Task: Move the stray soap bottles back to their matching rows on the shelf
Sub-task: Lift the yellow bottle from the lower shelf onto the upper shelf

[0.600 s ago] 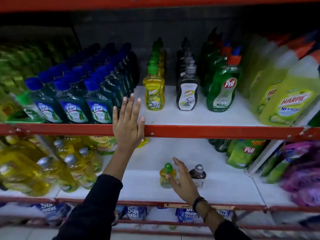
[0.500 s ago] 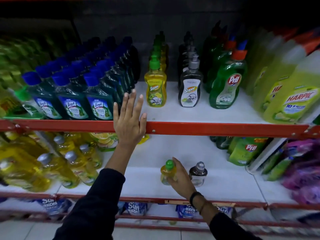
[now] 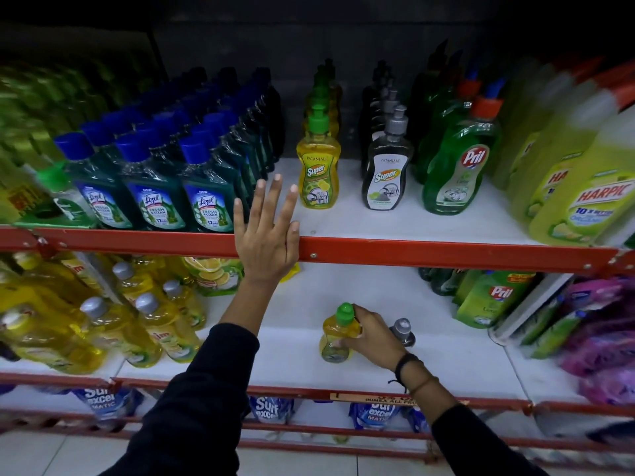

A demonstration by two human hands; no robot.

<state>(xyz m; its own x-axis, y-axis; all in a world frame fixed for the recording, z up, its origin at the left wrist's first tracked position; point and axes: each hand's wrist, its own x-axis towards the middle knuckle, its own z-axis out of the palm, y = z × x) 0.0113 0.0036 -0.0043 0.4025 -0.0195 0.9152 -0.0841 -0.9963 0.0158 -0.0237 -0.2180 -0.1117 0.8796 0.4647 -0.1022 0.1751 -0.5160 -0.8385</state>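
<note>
A stray yellow soap bottle (image 3: 335,338) with a green cap stands on the lower shelf (image 3: 295,338), and my right hand (image 3: 372,338) is closed around its neck and body. Just right of that hand stands a stray dark bottle (image 3: 402,331) with a grey cap, partly hidden. My left hand (image 3: 266,235) rests flat, fingers spread, on the red front rail (image 3: 412,250) of the upper shelf. Up there a row of yellow Super bottles (image 3: 318,173) runs back beside a row of dark grey Super bottles (image 3: 386,173).
Blue-capped Lizol bottles (image 3: 154,187) fill the upper shelf's left; green Pril bottles (image 3: 457,159) and Harpic bottles (image 3: 577,187) stand at its right. The lower shelf holds yellow bottles (image 3: 103,324) at left, Pril pouches (image 3: 494,297) and purple packs (image 3: 604,338) at right.
My right hand has come from beside the two stray bottles and closed on the yellow one. The left hand has stayed on the rail.
</note>
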